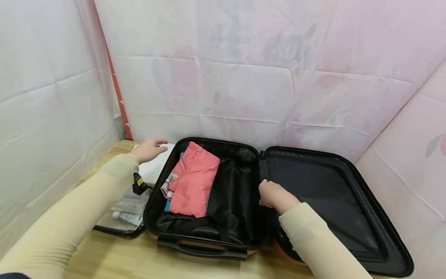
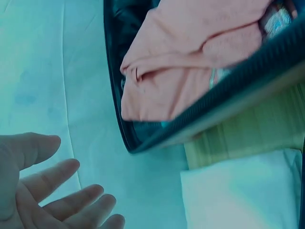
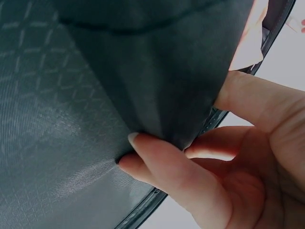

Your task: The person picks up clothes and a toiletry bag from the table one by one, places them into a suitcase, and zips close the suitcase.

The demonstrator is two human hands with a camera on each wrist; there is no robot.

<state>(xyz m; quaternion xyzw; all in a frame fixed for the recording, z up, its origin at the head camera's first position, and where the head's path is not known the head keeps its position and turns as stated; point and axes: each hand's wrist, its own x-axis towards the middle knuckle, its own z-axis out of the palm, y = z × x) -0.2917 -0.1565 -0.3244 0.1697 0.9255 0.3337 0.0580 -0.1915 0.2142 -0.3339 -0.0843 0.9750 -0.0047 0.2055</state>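
Note:
An open black-lined suitcase point(image 1: 238, 190) lies on the table, its lid point(image 1: 320, 201) folded out to the right. Folded coral-pink clothing point(image 1: 196, 178) rests in its left part, over a patterned cloth point(image 1: 168, 185) and something teal. My left hand point(image 1: 149, 150) hovers with fingers spread over a folded white cloth point(image 1: 153, 166) beside the suitcase, holding nothing. At the hinge side, my right hand point(image 1: 275, 195) grips the suitcase edge. In the right wrist view its fingertips press the dark lining point(image 3: 90, 124), with the thumb at the other side of a fabric strip point(image 3: 167, 81).
A clear pouch point(image 1: 108, 223) with a tube point(image 1: 127, 217) inside lies at the suitcase's left, partly under my left forearm. The suitcase handle point(image 1: 202, 250) faces the front of the wooden table point(image 1: 139, 257). White printed curtains point(image 1: 244, 77) hang behind and at both sides.

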